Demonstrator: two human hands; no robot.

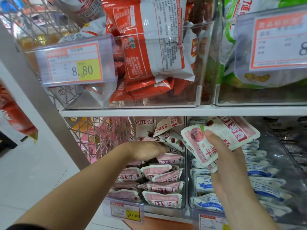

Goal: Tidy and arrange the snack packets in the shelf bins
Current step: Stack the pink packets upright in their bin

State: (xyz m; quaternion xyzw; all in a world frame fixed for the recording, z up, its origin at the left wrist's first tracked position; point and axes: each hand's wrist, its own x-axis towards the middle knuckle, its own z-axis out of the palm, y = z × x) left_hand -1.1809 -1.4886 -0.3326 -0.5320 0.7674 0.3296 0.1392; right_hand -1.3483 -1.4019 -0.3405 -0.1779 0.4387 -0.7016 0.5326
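Observation:
A clear bin (pixel 184 193) on the lower shelf holds several pink-and-white snack packets (pixel 162 188). My left hand (pixel 147 150) reaches into the back of this bin with its fingers among the packets; the fingertips are hidden, so its hold cannot be read. My right hand (pixel 227 165) is raised in front of the neighbouring bin and grips a small stack of the same pink-and-white packets (pixel 217 136), thumb across the front. The bin to the right (pixel 282 156) is filled with blue-and-white packets (pixel 206 185).
The upper shelf (pixel 166 112) carries a clear bin of red-and-white packets (pixel 154 47) with an 8.80 price tag (pixel 74 63), and a bin of green packets (pixel 249 77). A wire mesh side panel (pixel 99 135) stands at left. A 17.60 tag (pixel 126 211) hangs below.

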